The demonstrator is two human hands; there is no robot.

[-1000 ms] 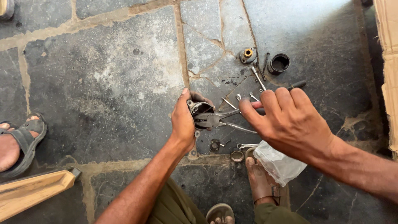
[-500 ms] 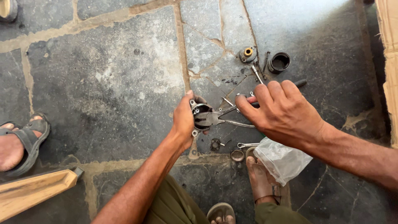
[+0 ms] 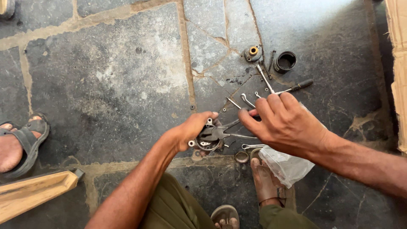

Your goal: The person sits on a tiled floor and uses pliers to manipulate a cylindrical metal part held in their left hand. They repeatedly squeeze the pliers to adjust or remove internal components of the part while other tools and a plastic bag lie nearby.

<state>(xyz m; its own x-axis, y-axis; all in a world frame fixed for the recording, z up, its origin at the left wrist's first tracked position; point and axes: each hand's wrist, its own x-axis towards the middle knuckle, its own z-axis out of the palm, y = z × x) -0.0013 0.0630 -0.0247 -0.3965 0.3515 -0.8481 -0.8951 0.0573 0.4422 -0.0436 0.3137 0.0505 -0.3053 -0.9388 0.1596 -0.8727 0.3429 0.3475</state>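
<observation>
My left hand [image 3: 193, 129] grips a round metal housing part [image 3: 207, 142] with bolt lugs, held just above the stone floor. The jaws of a pair of pliers [image 3: 224, 132] reach into that part. My right hand [image 3: 284, 121] is closed around the pliers' handles, which stick out to the right. Small spanners [image 3: 248, 101] and a screwdriver [image 3: 296, 87] lie on the floor just beyond my right hand.
A black ring [image 3: 285, 61], a small part with a brass centre [image 3: 253, 53] and a metal ring [image 3: 241, 157] lie on the stone floor [image 3: 106, 80]. A clear plastic bag [image 3: 286, 167] rests by my sandalled foot [image 3: 265, 180]. Another person's sandalled foot [image 3: 19, 142] and a wooden piece [image 3: 34, 193] are at left; cardboard [image 3: 396, 63] lines the right edge.
My right hand has slid left and closed onto the pliers' handles. My left hand keeps hold of the metal part and has barely shifted.
</observation>
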